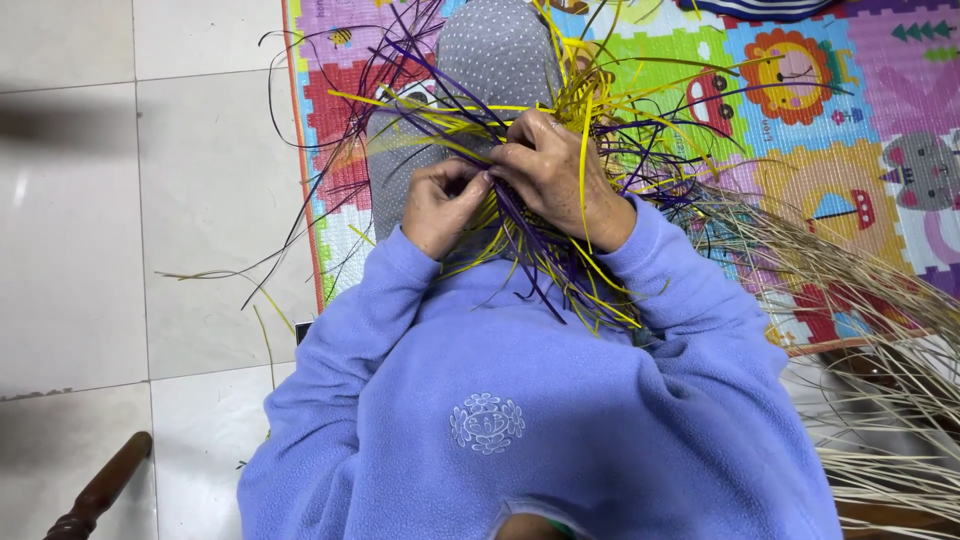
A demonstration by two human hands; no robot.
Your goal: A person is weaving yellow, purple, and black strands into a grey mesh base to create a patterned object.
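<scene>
we work with both hands raised in front of the chest, over the lap. the left hand is curled closed, its fingertips pinching thin strands of the woven strip bundle. the right hand lies over the top of the same bundle, fingers bent and closed around the yellow and purple strips; the thumbs of the two hands meet at the middle of the work.

the bundle sits directly between the hands, against the grey dotted trouser leg that extends away from us. loose yellow strips and purple strips fan out from the bundle in all directions, some reaching over the tile floor on the left and some hanging down across the blue fleece sleeves.

under the leg lies a colourful play mat printed with cartoon animals and vehicles; its orange edge runs beside the tiles. on the right, a loose heap of pale straw-coloured reeds spreads across the mat and down toward the lower right corner, near the bundle but apart from both hands. a dark wooden chair arm shows at the lower left.
</scene>
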